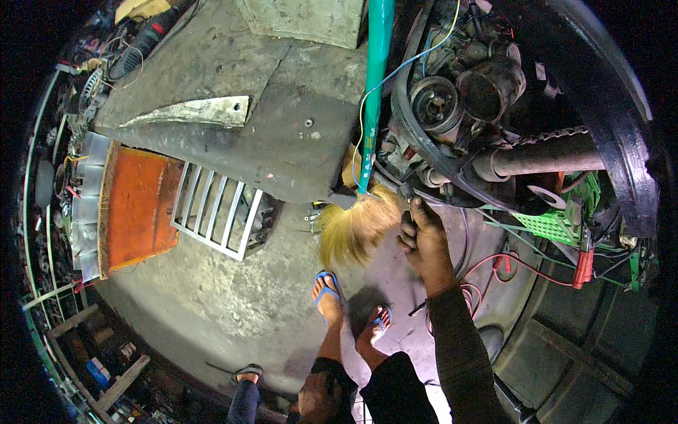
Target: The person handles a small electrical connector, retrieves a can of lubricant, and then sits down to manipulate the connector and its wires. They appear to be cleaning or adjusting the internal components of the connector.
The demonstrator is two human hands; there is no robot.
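Note:
My right hand (424, 244) reaches forward beside the black curved rim of an open machine or vehicle bay. Its fingers are closed around a small dark object (406, 191), whose kind I cannot make out. Just left of it, a broom head (358, 225) with yellow bristles hangs above the floor, at the lower end of a green pole (378, 63). My left hand (318, 399) rests low by my dark-clothed leg; its fingers are too dark to read. Greasy round mechanical parts (436, 104) and a thick metal shaft (547, 159) fill the bay.
On the left lie a white slatted metal frame (215, 208) and an orange panel (141, 205). A green crate (558, 212), red clamps (583, 267) and a red cable (487, 263) are at right. Another person's sandalled foot (248, 370) stands at lower left.

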